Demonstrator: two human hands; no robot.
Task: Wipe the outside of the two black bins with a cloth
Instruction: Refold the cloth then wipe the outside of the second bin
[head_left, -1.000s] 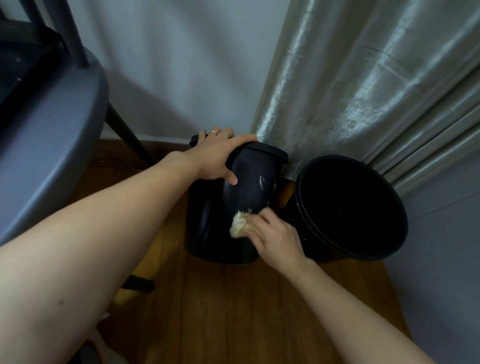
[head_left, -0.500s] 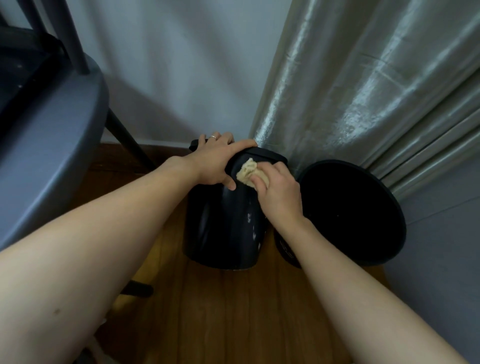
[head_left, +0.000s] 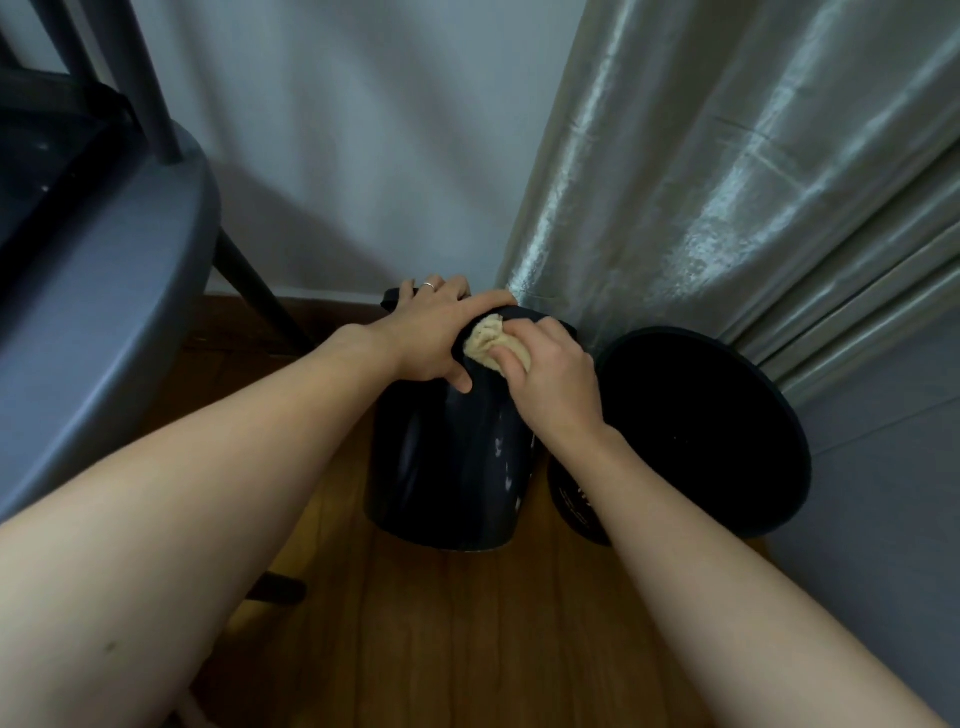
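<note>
Now: wiping the left bin (head_left: 441, 467).
Your left hand (head_left: 431, 332) clasps its rim; right hand (head_left: 550, 379) clutches cloth (head_left: 491, 340). Press hard, it may tip.

Home interior, corner of a lived-in room. Wood plank floor (head_left: 467, 623) with a white painted wall (head_left: 337, 130) and a low skirting line where they meet. Shiny silver-grey curtain (head_left: 701, 182) hangs in folds to the floor on the right, a plain grey panel (head_left: 883, 493) below it. Grey rounded chair seat (head_left: 104, 312) on dark angled legs at left. Two small black bins (head_left: 441, 467) stand in the corner, household size. Dim indoor light.
</note>
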